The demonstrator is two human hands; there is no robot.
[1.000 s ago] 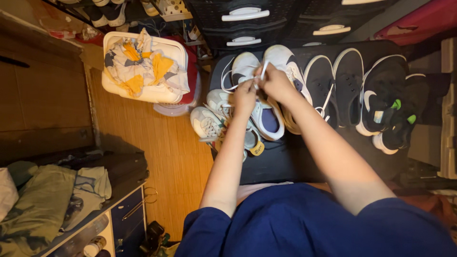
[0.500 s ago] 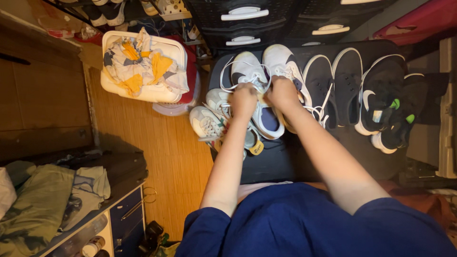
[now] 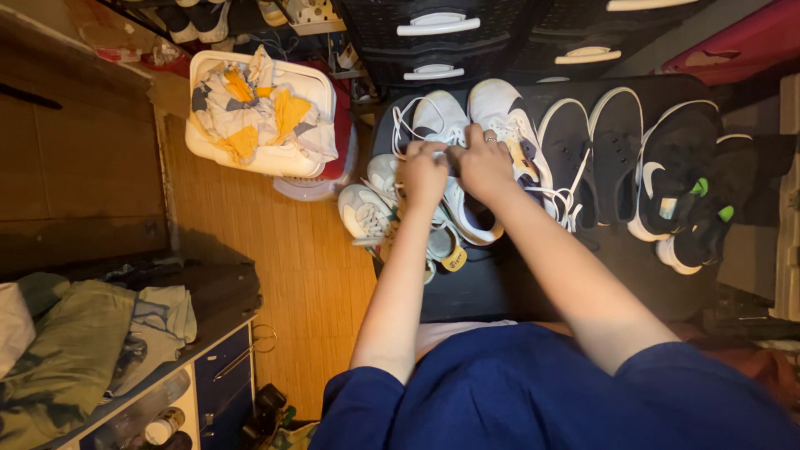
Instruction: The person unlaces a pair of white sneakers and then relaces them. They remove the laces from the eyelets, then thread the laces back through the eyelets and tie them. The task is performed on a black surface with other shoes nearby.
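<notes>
My left hand (image 3: 422,172) and my right hand (image 3: 482,163) meet side by side over a white sneaker (image 3: 440,119) on a black mat (image 3: 500,275). Both pinch its white laces (image 3: 403,133), which loop out to the left. A ring shows on my right hand. A second white sneaker (image 3: 508,117) lies just right of my hands, its loose laces trailing toward the black shoes. More white sneakers (image 3: 364,212) lie below my left hand at the mat's left edge.
Black slip-on shoes (image 3: 592,150) and black sneakers with green accents (image 3: 692,192) line the mat to the right. A white basket of clothes (image 3: 258,117) stands on the wooden floor at left. Black drawers (image 3: 433,33) are behind. Folded clothes (image 3: 75,350) lie lower left.
My hands have dropped from a raised position down onto the white sneaker, still working the laces. The view has shifted slightly.
</notes>
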